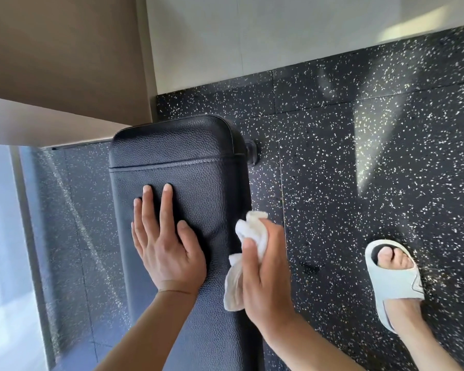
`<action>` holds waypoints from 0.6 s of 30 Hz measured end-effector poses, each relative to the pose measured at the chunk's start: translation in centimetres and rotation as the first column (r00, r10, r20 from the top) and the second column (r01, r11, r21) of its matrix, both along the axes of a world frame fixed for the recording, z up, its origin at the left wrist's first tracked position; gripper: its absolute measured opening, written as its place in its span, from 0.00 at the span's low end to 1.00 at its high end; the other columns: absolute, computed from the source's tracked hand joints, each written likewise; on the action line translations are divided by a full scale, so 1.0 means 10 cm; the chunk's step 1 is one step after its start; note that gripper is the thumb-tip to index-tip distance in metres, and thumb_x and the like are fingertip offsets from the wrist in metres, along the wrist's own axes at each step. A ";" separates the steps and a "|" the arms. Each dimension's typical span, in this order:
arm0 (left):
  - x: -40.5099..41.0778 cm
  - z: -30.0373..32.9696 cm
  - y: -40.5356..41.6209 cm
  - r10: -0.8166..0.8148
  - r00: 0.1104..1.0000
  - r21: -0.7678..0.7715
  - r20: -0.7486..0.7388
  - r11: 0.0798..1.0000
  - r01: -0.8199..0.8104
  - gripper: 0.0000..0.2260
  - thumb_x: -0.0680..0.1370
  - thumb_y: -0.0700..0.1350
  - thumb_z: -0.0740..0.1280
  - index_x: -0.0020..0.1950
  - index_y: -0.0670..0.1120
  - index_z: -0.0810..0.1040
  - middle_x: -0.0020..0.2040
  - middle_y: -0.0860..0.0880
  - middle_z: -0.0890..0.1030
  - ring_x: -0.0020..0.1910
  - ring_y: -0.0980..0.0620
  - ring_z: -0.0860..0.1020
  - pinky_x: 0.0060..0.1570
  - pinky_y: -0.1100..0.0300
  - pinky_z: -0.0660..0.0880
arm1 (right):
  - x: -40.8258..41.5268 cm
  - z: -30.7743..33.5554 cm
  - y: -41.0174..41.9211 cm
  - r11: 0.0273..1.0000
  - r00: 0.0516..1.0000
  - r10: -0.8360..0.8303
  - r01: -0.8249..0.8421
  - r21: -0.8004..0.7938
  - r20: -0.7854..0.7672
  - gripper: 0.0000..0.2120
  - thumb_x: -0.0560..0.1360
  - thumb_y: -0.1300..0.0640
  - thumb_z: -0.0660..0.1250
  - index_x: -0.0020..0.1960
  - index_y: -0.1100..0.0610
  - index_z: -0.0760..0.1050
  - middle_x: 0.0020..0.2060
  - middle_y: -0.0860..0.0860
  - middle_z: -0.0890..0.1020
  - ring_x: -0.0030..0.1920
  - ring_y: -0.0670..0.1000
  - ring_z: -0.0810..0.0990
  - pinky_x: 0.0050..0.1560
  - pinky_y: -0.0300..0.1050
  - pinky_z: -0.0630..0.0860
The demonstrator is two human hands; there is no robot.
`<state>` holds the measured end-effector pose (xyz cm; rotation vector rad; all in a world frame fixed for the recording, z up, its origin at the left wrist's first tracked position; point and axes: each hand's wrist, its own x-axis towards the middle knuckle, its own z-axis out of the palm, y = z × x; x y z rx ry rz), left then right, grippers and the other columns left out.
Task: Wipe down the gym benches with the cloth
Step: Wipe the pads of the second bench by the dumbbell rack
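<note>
Pressing flat on black bench (pixel 198 162), left hand (pixel 166 247) open, right hand (pixel 265 277) gripping white cloth (pixel 249 231)

Both forearms were bare to the lower edge of the view — no sleeves showed. The left hand (pixel 166 253) and right hand (pixel 265 274) wore no gloves or rings. One foot wore a pale open-toed slide sandal (pixel 394 282) — thick-soled, with a dark line marking on its strap.
</note>
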<state>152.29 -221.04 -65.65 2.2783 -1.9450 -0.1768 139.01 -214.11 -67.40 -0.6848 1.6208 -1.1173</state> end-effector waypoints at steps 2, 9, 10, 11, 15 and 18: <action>0.01 -0.01 0.00 -0.015 1.000 -0.011 0.000 1.000 0.015 0.28 0.82 0.48 0.54 0.84 0.53 0.64 0.85 0.50 0.60 0.85 0.44 0.57 0.82 0.39 0.54 | -0.05 -0.01 -0.29 0.998 1.000 -0.020 0.019 -0.055 -0.022 0.17 0.86 0.52 0.58 0.72 0.54 0.70 0.65 0.47 0.76 0.66 0.51 0.77 0.67 0.54 0.74; 0.03 -0.03 0.03 -0.016 1.000 -0.031 -0.007 0.999 0.016 0.27 0.83 0.49 0.54 0.84 0.56 0.63 0.86 0.52 0.59 0.85 0.47 0.56 0.83 0.42 0.53 | -0.18 -0.16 -1.10 0.992 0.994 -0.081 0.073 -0.099 -0.077 0.16 0.85 0.50 0.58 0.69 0.57 0.71 0.61 0.51 0.78 0.59 0.50 0.79 0.61 0.54 0.77; 0.04 -0.04 0.03 -0.015 1.000 -0.033 -0.006 0.999 0.015 0.27 0.83 0.49 0.54 0.84 0.57 0.63 0.85 0.52 0.60 0.85 0.47 0.56 0.83 0.43 0.53 | -0.17 -0.14 -1.02 0.991 0.994 -0.076 0.067 -0.117 -0.075 0.15 0.86 0.52 0.59 0.69 0.57 0.71 0.62 0.50 0.78 0.61 0.50 0.78 0.63 0.53 0.77; 0.04 -0.04 0.03 -0.014 1.000 -0.038 -0.008 0.999 0.014 0.27 0.83 0.49 0.54 0.84 0.57 0.63 0.85 0.52 0.60 0.85 0.47 0.56 0.83 0.43 0.53 | -0.15 -0.11 -0.88 0.989 0.995 -0.067 0.056 -0.136 -0.076 0.15 0.86 0.53 0.60 0.70 0.56 0.71 0.63 0.49 0.77 0.63 0.49 0.78 0.65 0.52 0.76; 0.02 -0.03 0.03 0.001 1.000 -0.041 -0.025 0.999 -0.002 0.27 0.83 0.50 0.54 0.83 0.58 0.63 0.85 0.53 0.60 0.85 0.47 0.56 0.82 0.43 0.53 | 0.01 -0.05 -0.14 0.992 0.997 -0.052 0.045 -0.118 -0.060 0.17 0.85 0.53 0.59 0.72 0.54 0.70 0.66 0.46 0.76 0.69 0.49 0.76 0.71 0.51 0.72; 0.02 -0.03 0.02 0.000 0.999 -0.051 -0.043 0.999 -0.002 0.27 0.83 0.50 0.54 0.83 0.60 0.63 0.85 0.54 0.60 0.85 0.49 0.55 0.83 0.44 0.52 | 0.11 -0.03 0.32 0.994 0.999 -0.038 0.036 -0.101 -0.017 0.16 0.85 0.52 0.59 0.72 0.51 0.70 0.68 0.43 0.76 0.70 0.51 0.75 0.70 0.53 0.74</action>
